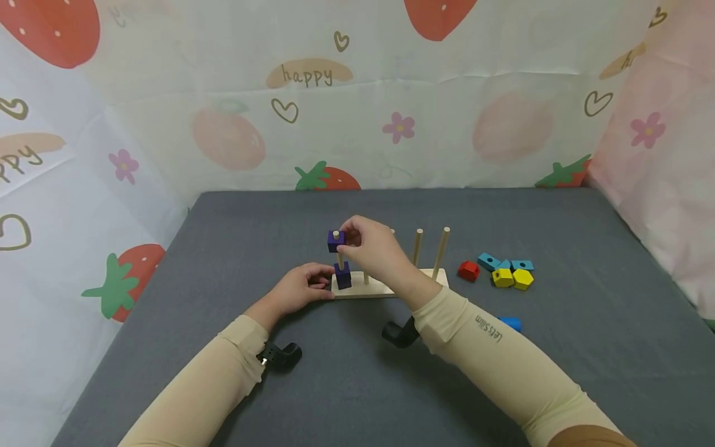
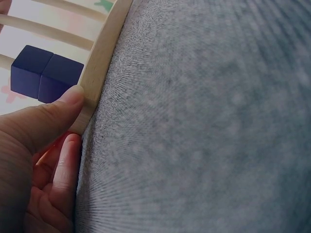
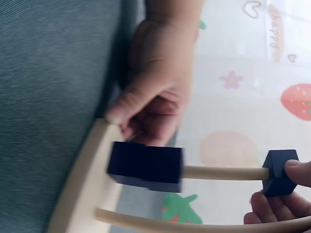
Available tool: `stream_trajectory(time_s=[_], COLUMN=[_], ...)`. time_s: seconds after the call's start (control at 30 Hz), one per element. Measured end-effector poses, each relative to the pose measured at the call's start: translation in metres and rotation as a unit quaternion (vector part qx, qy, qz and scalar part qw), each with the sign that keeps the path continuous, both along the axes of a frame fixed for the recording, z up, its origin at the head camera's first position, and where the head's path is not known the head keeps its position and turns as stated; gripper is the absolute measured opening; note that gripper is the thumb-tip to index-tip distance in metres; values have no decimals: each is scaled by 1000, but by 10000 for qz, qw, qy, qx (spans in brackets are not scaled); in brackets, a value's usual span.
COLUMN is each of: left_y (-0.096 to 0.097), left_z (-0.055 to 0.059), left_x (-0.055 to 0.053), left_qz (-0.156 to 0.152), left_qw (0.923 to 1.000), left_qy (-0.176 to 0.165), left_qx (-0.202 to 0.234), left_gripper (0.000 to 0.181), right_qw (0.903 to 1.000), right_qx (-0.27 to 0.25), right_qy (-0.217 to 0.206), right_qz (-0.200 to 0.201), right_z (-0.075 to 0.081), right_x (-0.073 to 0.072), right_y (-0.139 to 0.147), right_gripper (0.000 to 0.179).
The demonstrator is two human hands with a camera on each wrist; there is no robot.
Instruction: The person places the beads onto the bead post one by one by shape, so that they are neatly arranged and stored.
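Observation:
A pale wooden base [image 1: 382,290] with several upright pegs sits on the grey cloth. My left hand [image 1: 301,287] grips its left end, thumb [image 2: 73,95] along the front edge and fingers behind. On the leftmost peg [image 3: 223,173], two dark purple blocks [image 2: 46,73] are stacked against the base. My right hand [image 1: 373,247] pinches another purple block [image 1: 336,242] between thumb and fingers at the top of that peg. The peg's tip pokes through this block's hole, and bare peg shows between it and the stack. The right hand and forearm hide part of the middle pegs.
Right of the base lie a red block [image 1: 468,270], yellow blocks [image 1: 503,278] and light-blue blocks [image 1: 488,261]. A blue piece [image 1: 511,323] shows partly behind my right sleeve. Two bare pegs [image 1: 418,247] stand at the base's right end. A printed curtain [image 1: 346,136] rises behind the table.

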State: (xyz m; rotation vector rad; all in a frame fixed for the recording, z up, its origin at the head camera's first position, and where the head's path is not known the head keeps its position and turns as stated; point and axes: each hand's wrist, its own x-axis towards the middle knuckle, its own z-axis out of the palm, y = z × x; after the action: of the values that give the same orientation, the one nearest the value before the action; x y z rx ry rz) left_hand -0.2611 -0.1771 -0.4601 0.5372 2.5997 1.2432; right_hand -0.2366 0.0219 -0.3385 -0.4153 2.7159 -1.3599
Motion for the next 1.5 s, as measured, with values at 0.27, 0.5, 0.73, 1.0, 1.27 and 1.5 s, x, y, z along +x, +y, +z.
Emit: stream_trajectory(time_s=[0.27,0.5,0.73,1.0,1.27,1.5], left_y=[2,3,3,3,3,2], left_z=[0,0,0,-2,2,1], left_x=[0,0,0,-1,1,0], left_qz=[11,24,10,75,48,55], left_qw=[10000,9999,10000,10000,10000,10000], left_qy=[-7,10,0,-8,44,13], left_qx=[-94,-104,-51,26,-32,-58], left_gripper=[47,47,47,48,48,47], right_qw=[9988,9966,9955,9956,9951,9929], right_qx=[-448,-758,-833,-628,-681,-925], right_qy=[166,-6,-196,-351,-429,-531], right_qz=[-147,-322,-395,-594,-578,-517], right_z=[-19,-28,-42,-54,-63,-64], right_x=[1,2,2,-1,-2,-1], right_y=[1,1,-1,-3,-3,-2], right_gripper=[34,41,30,27,26,30])
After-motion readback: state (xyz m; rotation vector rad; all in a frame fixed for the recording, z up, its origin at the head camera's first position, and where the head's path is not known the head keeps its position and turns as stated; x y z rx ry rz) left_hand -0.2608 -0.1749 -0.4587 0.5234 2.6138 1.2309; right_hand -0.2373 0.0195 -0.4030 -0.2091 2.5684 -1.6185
